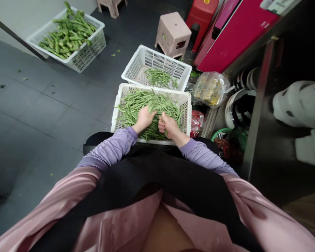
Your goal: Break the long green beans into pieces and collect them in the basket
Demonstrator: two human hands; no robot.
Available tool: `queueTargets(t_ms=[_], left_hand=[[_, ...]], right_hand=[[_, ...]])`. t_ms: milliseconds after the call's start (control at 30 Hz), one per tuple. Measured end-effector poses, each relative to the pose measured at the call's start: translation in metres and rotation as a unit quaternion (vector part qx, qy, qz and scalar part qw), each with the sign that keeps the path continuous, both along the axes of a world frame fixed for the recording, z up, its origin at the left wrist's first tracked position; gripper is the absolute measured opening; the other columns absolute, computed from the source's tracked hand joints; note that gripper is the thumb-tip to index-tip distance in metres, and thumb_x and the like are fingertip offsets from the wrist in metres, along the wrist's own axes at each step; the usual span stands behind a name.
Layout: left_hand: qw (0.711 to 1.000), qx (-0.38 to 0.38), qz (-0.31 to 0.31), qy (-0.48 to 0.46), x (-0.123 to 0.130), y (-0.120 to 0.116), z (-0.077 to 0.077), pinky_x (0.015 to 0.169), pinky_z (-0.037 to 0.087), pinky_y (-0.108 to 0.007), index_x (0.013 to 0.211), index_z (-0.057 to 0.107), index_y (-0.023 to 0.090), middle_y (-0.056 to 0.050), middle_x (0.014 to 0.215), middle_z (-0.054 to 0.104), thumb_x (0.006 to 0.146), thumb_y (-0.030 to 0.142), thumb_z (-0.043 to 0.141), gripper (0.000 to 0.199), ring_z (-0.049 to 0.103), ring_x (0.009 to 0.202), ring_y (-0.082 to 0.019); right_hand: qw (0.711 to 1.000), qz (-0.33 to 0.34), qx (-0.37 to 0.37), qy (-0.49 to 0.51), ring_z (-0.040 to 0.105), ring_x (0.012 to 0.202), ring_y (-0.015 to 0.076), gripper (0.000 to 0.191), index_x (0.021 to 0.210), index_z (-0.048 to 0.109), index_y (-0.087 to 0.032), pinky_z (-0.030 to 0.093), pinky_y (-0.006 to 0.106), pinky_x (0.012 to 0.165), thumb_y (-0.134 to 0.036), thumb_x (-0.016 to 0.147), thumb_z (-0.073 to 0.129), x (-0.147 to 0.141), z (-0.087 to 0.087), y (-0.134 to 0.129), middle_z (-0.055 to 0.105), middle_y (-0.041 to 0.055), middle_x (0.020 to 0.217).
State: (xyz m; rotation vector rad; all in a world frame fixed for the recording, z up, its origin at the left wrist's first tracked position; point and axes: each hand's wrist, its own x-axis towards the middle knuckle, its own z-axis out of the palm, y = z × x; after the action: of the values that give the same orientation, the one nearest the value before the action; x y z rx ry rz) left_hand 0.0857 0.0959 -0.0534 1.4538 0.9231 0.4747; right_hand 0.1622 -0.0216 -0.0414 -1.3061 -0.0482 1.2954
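Observation:
Long green beans fill a white plastic basket close in front of my knees. Over the left-middle of the pile is my left hand, its fingers closed around green beans that are blurred by motion. My right hand is curled just to the right, knuckles forward, with a bit of green bean showing below its fingers. The two hands are a small distance apart. Behind stands a second white basket with a smaller heap of green beans on its bottom.
A white basket of thick green stalks stands at the back left. Beyond the near baskets are a pale stool and a red stool. Right of them lie a clear bag, a green basin and a metal shelf edge.

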Motion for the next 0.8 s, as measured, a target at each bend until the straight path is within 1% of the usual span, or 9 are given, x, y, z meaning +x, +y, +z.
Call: queueTargets(t_ms=[100, 200, 333, 400, 500, 600, 700, 767, 800], left_hand=[[0.981, -0.19, -0.01, -0.027, 0.001, 0.009, 0.004, 0.044, 0.037, -0.022, 0.067, 0.059, 0.017, 0.001, 0.056, 0.055, 0.084, 0.035, 0.078, 0.031, 0.046, 0.044, -0.009], [0.959, -0.275, -0.004, -0.069, 0.003, 0.015, 0.007, 0.042, 0.038, -0.022, 0.073, 0.062, 0.016, 0.002, 0.054, 0.052, 0.085, 0.047, 0.078, 0.036, 0.047, 0.043, -0.009], [0.953, -0.287, 0.006, -0.099, 0.004, 0.01, 0.004, 0.043, 0.041, -0.021, 0.078, 0.065, 0.017, 0.004, 0.054, 0.05, 0.082, 0.048, 0.081, 0.035, 0.047, 0.043, -0.008], [0.955, -0.276, 0.009, -0.11, 0.004, 0.006, 0.001, 0.043, 0.041, -0.02, 0.078, 0.066, 0.017, 0.004, 0.056, 0.052, 0.079, 0.046, 0.084, 0.034, 0.047, 0.043, -0.007], [0.962, -0.244, 0.02, -0.118, 0.003, 0.002, 0.0, 0.042, 0.038, -0.019, 0.075, 0.066, 0.016, 0.003, 0.058, 0.056, 0.076, 0.042, 0.087, 0.033, 0.045, 0.043, -0.005], [0.967, -0.223, 0.02, -0.124, 0.003, 0.005, 0.001, 0.041, 0.038, -0.019, 0.076, 0.066, 0.016, 0.003, 0.058, 0.056, 0.074, 0.039, 0.089, 0.032, 0.044, 0.044, -0.005], [0.966, -0.224, 0.021, -0.125, 0.001, 0.007, 0.003, 0.041, 0.038, -0.019, 0.074, 0.066, 0.015, 0.004, 0.057, 0.054, 0.072, 0.039, 0.089, 0.033, 0.043, 0.043, -0.004], [0.967, -0.221, 0.006, -0.127, -0.001, 0.005, 0.006, 0.04, 0.038, -0.019, 0.073, 0.065, 0.015, 0.004, 0.058, 0.054, 0.072, 0.039, 0.089, 0.034, 0.041, 0.043, -0.004], [0.967, -0.217, -0.015, -0.13, -0.002, 0.003, 0.008, 0.041, 0.038, -0.019, 0.074, 0.066, 0.015, 0.004, 0.058, 0.053, 0.072, 0.039, 0.089, 0.034, 0.041, 0.043, -0.004]], right_hand=[[0.999, -0.039, 0.006, -0.011, 0.022, 0.041, 0.0064, 0.058, 0.076, 0.032, -0.025, 0.025, 0.019, 0.039, -0.061, 0.082, 0.077, 0.014, -0.004, -0.003, 0.023, -0.0132, 0.05], [0.999, 0.006, 0.004, -0.031, 0.021, 0.042, 0.0055, 0.057, 0.077, 0.036, -0.025, 0.02, 0.019, 0.039, -0.05, 0.072, 0.087, 0.023, -0.006, -0.007, 0.025, -0.0137, 0.051], [0.987, 0.101, 0.001, -0.123, 0.025, 0.043, 0.0066, 0.039, 0.08, 0.052, -0.023, 0.018, 0.021, 0.042, -0.048, 0.074, 0.082, 0.014, -0.008, -0.008, 0.032, -0.0111, 0.053], [0.972, 0.127, -0.008, -0.2, 0.031, 0.047, 0.0083, 0.033, 0.08, 0.057, -0.021, 0.023, 0.023, 0.045, -0.047, 0.076, 0.077, 0.007, -0.013, -0.007, 0.037, -0.0091, 0.054], [0.936, 0.137, -0.015, -0.324, 0.04, 0.056, 0.0113, 0.027, 0.072, 0.057, -0.02, 0.032, 0.025, 0.054, -0.042, 0.077, 0.071, 0.003, -0.019, -0.005, 0.044, -0.0061, 0.058], [0.897, 0.111, 0.011, -0.427, 0.048, 0.067, 0.0153, 0.021, 0.071, 0.057, -0.02, 0.041, 0.029, 0.068, -0.037, 0.082, 0.065, 0.003, -0.015, -0.01, 0.053, -0.0017, 0.066], [0.861, 0.033, 0.041, -0.506, 0.058, 0.083, 0.021, 0.017, 0.08, 0.06, -0.022, 0.046, 0.034, 0.083, -0.037, 0.088, 0.059, 0.01, -0.006, -0.016, 0.061, 0.0043, 0.081], [0.849, -0.029, 0.036, -0.527, 0.059, 0.093, 0.0238, 0.016, 0.084, 0.061, -0.023, 0.048, 0.036, 0.089, -0.038, 0.09, 0.058, 0.021, -0.002, -0.018, 0.063, 0.0069, 0.089], [0.851, -0.048, 0.023, -0.522, 0.059, 0.095, 0.0242, 0.015, 0.085, 0.061, -0.023, 0.048, 0.036, 0.089, -0.038, 0.089, 0.061, 0.028, -0.002, -0.017, 0.062, 0.0071, 0.09]])
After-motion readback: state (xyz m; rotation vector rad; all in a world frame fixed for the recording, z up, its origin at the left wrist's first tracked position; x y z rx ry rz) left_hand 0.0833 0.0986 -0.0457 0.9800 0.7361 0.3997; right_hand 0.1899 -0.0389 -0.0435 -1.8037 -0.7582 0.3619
